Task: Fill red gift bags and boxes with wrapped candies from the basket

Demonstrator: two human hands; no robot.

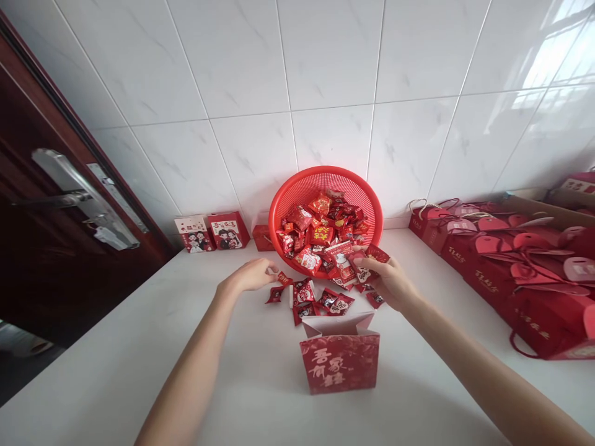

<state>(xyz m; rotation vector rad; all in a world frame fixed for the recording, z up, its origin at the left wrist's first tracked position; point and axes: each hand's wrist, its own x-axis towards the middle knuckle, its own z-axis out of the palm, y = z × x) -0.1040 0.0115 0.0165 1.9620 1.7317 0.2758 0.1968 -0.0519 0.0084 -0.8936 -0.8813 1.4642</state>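
One red basket (376, 212) and one open paper bag (344, 367) before me.
Two printed boxes (196, 234) stand by the wall; my left hand (256, 274) curls beside loose sweets (304, 291), gripping or not I can't tell; the basket holds a heap more; the bag stands nearer; my right hand (389, 279) pinches at least one dark red packet (377, 253).

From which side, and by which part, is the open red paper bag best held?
Probably by the upper rim of its near panel, pinched from the left with the left hand. The bag stands upright with its mouth open, so a finger should fit inside; candies lie just behind it, and the right hand holds packets.
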